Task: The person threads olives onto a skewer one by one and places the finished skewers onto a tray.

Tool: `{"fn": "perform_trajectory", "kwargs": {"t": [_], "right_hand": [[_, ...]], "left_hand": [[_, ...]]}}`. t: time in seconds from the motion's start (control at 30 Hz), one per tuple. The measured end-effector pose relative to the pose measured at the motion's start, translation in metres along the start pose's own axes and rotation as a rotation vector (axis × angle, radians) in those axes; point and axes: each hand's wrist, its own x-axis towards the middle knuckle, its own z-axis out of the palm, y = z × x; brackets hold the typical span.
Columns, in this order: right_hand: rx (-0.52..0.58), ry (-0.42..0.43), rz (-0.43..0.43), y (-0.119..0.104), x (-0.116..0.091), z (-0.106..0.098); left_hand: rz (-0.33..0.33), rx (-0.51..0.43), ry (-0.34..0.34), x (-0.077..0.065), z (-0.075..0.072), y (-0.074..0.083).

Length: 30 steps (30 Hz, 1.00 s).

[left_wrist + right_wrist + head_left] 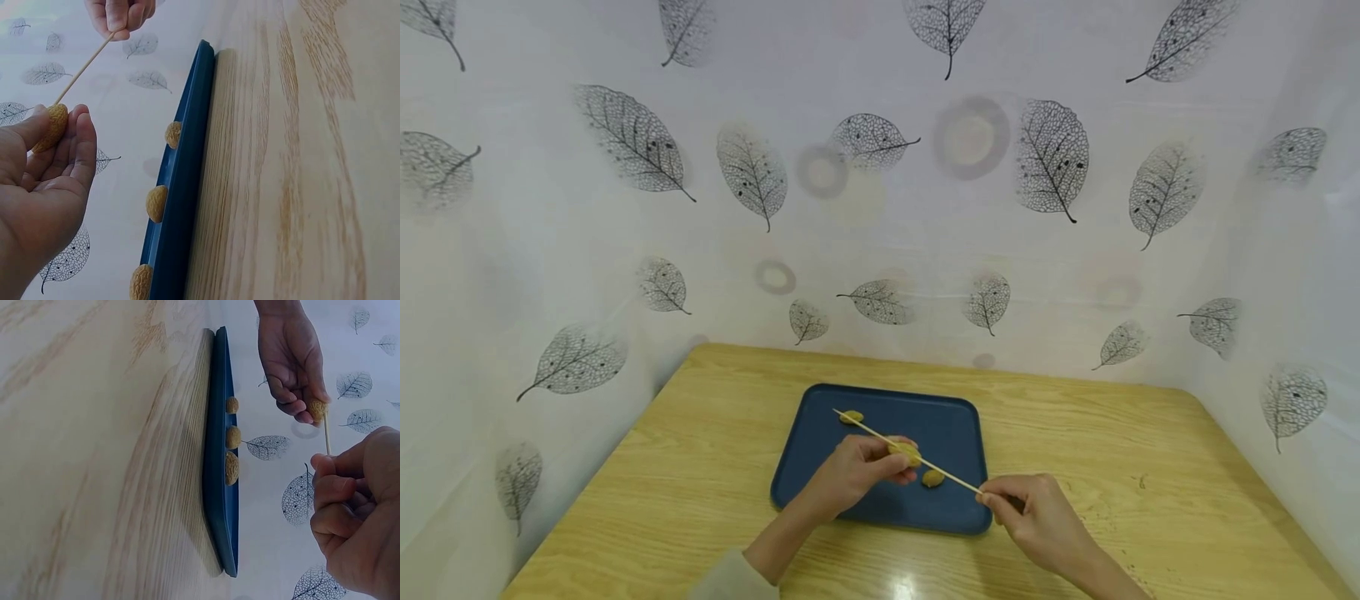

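My left hand point(859, 473) pinches a yellow-brown, wrinkled oval piece point(55, 125) between thumb and fingers, above the tray. A thin wooden skewer point(951, 477) runs from this piece to my right hand point(1037, 512), which pinches its near end between thumb and forefinger. From above, the skewer slants across the held piece and extends past it to the far left; I cannot tell whether it passes through. Similar pieces lie on the dark blue tray point(820, 479): one far left point(851, 417), another point(933, 478) near its right side. A third tray piece point(157, 204) shows in the wrist views.
The tray lies on a light wood-grain table point(700, 500). White sheeting point(880, 242) printed with dark leaves rises behind the table and along both sides. Small dark specks or marks point(1138, 482) show on the tabletop at right.
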Motion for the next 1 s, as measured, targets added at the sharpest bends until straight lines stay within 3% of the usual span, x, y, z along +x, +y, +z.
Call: {"fn": "perform_trajectory", "kwargs": {"t": [1.0], "right_hand": [[0.029,-0.01,0.039,-0.0006,0.0,0.001]], "left_hand": [[-0.017,0.0,-0.003,0.0005,0.0067,-0.0005]]}}
